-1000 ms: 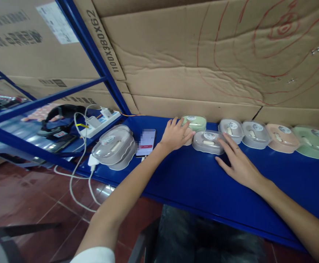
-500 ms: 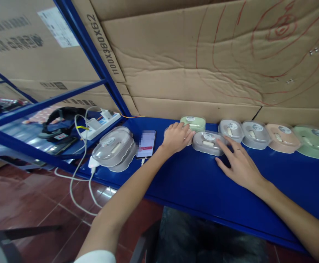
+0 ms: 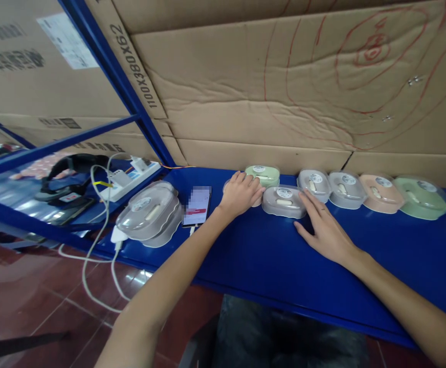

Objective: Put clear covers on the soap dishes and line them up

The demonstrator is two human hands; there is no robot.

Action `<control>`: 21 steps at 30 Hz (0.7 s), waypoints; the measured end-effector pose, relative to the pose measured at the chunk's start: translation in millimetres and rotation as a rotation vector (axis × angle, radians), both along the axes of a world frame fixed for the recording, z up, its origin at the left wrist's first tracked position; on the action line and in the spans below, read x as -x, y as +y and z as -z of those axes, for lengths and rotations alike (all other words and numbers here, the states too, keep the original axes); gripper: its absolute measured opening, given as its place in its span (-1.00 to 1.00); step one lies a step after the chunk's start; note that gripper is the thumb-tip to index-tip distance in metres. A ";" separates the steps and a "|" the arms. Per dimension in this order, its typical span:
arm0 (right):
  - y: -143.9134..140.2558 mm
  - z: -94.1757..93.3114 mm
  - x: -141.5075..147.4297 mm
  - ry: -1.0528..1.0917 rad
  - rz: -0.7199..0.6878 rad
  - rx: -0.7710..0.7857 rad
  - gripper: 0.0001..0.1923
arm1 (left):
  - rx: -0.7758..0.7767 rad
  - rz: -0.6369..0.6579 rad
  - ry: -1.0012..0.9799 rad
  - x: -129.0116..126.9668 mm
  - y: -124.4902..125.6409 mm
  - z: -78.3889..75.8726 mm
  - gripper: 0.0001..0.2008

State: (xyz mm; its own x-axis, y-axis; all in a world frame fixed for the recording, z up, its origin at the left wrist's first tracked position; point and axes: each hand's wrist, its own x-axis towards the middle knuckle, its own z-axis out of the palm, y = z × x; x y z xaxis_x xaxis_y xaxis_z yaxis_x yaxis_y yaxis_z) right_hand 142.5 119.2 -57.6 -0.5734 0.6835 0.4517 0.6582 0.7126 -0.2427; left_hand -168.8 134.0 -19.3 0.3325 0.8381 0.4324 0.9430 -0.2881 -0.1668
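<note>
**Lidded boxes lined along a blue shelf, two hands at the grey one**

A cardboard wall (image 3: 246, 92) marked with red lines is seen behind a blue shelf (image 3: 269, 255). At the left end of the shelf a stack of grey boxes (image 3: 149, 214) is set, a pale oblong piece visible under the clear lid of the top one. Beside it a phone (image 3: 197, 205) lies flat, and further left a white power strip (image 3: 129, 174) with white cables (image 3: 96, 240) is placed.

Along the wall a row of small lidded boxes is lined up: a light green box (image 3: 262, 175), a grey box (image 3: 313, 183), another grey one (image 3: 346, 187), a peach box (image 3: 380, 191) and a green box (image 3: 422, 197). A round label and a pale oblong piece are seen through each clear lid.

In front of that row, the front grey box (image 3: 283, 201) is set, holding the same pale piece. The left hand (image 3: 240, 193) is laid with curled fingers over a small pale box, mostly hidden, just left of it. The right hand (image 3: 325, 230) is rested flat on the shelf, fingers spread, fingertips touching the front grey box's right edge; nothing is gripped
</note>
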 end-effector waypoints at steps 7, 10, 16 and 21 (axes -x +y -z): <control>4.5 4.9 -4.1 0.131 -0.040 0.142 -0.18 | -0.025 0.020 -0.029 -6.5 -5.7 4.1 -0.42; 2.8 2.8 -3.4 0.097 -0.028 0.128 -0.20 | -0.024 0.035 -0.058 -9.4 -8.8 6.0 -0.35; -1.7 -5.9 -1.8 0.042 0.013 -0.015 -0.37 | 0.019 0.117 -0.076 -18.7 -16.7 9.3 -0.23; -2.0 -7.9 -1.6 -0.007 -0.013 -0.062 -0.38 | 0.111 0.112 -0.055 -26.3 -17.9 5.9 -0.18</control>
